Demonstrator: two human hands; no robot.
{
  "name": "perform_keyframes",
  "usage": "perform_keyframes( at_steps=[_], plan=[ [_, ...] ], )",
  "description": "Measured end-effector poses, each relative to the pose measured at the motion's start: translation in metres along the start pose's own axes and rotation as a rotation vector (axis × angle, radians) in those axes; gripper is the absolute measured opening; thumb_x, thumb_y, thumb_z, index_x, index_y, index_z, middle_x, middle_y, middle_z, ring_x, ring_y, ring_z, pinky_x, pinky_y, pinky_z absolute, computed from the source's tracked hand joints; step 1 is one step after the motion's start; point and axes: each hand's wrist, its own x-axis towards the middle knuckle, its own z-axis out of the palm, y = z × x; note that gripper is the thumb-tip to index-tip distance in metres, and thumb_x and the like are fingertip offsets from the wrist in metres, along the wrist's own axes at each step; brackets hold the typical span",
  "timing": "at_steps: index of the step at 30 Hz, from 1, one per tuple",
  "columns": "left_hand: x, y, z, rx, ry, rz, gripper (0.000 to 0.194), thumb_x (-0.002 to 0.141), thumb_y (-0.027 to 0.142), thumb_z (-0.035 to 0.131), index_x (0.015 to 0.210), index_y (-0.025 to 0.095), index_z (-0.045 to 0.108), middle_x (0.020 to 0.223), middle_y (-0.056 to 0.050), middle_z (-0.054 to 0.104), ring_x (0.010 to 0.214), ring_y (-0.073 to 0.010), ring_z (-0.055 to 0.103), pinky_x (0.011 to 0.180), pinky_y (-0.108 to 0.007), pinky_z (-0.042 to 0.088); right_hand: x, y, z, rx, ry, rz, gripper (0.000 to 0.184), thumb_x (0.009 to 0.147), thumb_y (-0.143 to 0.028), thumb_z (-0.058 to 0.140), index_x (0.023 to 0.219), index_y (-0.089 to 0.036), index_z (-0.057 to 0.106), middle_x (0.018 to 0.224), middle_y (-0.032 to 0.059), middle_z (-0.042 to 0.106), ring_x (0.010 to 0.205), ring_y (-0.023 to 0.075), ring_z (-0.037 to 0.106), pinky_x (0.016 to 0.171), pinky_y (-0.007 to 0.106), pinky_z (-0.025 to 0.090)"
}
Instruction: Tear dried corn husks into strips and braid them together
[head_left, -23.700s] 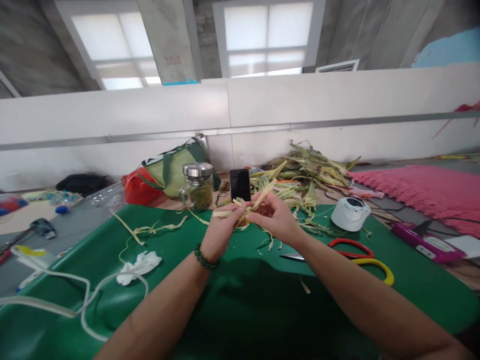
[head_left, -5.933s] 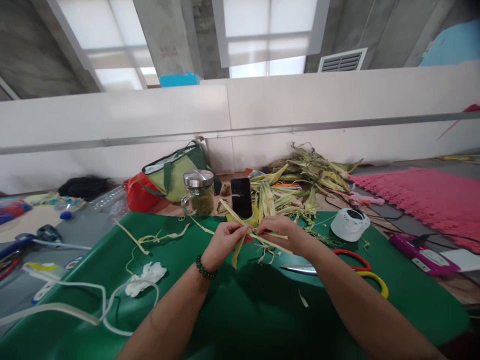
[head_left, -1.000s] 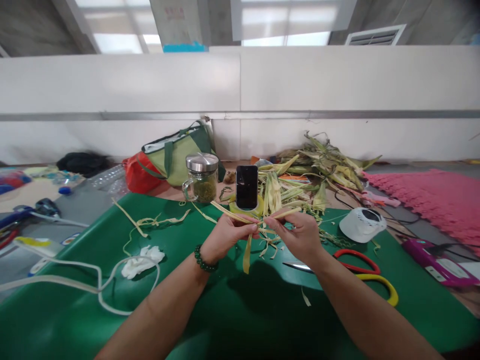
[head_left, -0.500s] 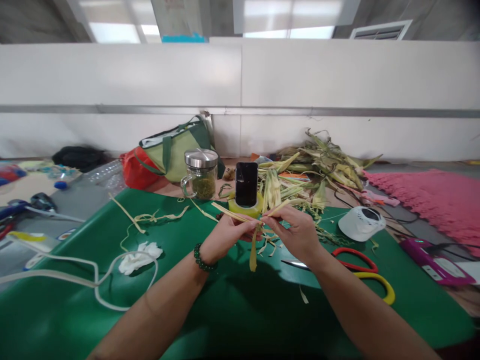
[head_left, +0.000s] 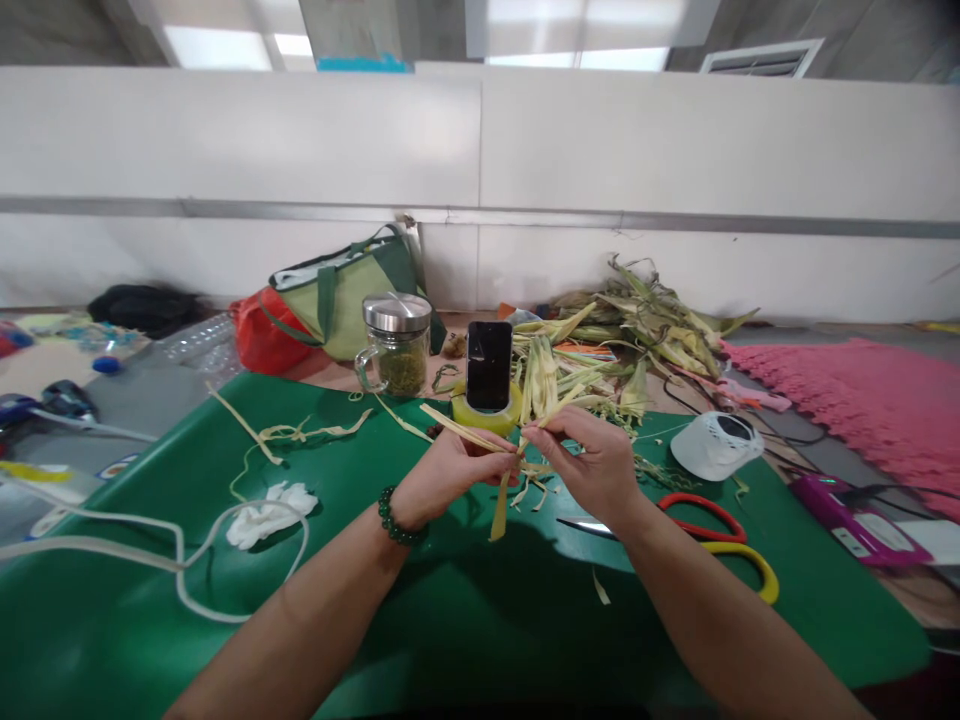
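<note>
Strips of pale yellow corn husk are pinched between my two hands over the green mat. My left hand, with a green bead bracelet at its wrist, is closed on the husk strips. Thumb and forefinger of my right hand grip a strip close to the left fingertips. One loose end of husk hangs down below the fingers. Where the strips cross, the fingers partly hide them. A smartphone stands upright in a yellow tape roll just behind the hands.
Scissors with red and yellow handles lie beside my right forearm. A glass mug, a husk pile and a green bag stand at the back. White cable and crumpled tissue lie left; a white cap-shaped object sits right.
The whole view has shifted slightly, so most things appear a little further left. Both hands keep their pinch on the husk strips, with only small finger movement.
</note>
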Motion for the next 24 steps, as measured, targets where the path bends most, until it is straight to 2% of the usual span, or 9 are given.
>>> perform_keyframes(
  at_steps=[6,11,14,20,24],
  plan=[
    [0.001,-0.001,-0.004,0.067,0.026,0.018,0.020,0.059,0.027,0.076,0.070,0.012,0.070,0.061,-0.004,0.069,0.061,-0.0163,0.064,0.060,-0.026,0.050,-0.003,-0.001,0.001,0.010,0.036,-0.052,0.011,0.079,-0.018,0.063,0.069,-0.020,0.060,0.065,0.0016,0.067,0.061,0.0135,0.062,0.056,0.024,0.048],
    [0.001,-0.001,-0.005,0.092,0.042,0.052,0.019,0.061,0.027,0.075,0.071,0.011,0.072,0.062,-0.005,0.069,0.060,-0.0161,0.064,0.060,-0.025,0.051,-0.007,-0.003,0.001,0.073,0.021,-0.164,0.009,0.078,-0.012,0.063,0.078,-0.021,0.062,0.069,0.0015,0.067,0.061,0.0125,0.062,0.055,0.023,0.050],
    [0.002,-0.002,-0.005,0.090,0.085,0.068,0.018,0.060,0.025,0.075,0.071,0.011,0.072,0.062,-0.004,0.069,0.060,-0.0157,0.064,0.059,-0.025,0.051,-0.006,-0.007,-0.001,0.037,0.010,-0.228,0.008,0.078,-0.013,0.062,0.080,-0.021,0.063,0.068,0.0025,0.066,0.060,0.0120,0.061,0.053,0.022,0.049],
    [0.003,0.000,-0.005,0.095,0.175,0.103,0.016,0.059,0.024,0.074,0.070,0.011,0.071,0.064,-0.004,0.070,0.061,-0.0150,0.062,0.058,-0.024,0.051,-0.009,-0.014,-0.001,-0.076,-0.114,-0.457,0.008,0.078,-0.011,0.061,0.082,-0.018,0.062,0.069,0.0042,0.066,0.059,0.0131,0.060,0.055,0.024,0.048],
    [0.002,0.003,-0.005,0.113,0.214,0.119,0.017,0.060,0.024,0.075,0.071,0.012,0.071,0.066,-0.005,0.070,0.064,-0.0166,0.063,0.060,-0.026,0.052,-0.010,-0.015,0.001,-0.113,-0.167,-0.529,0.009,0.080,-0.010,0.058,0.083,-0.018,0.062,0.069,0.0042,0.066,0.059,0.0131,0.060,0.055,0.025,0.048]
  ],
)
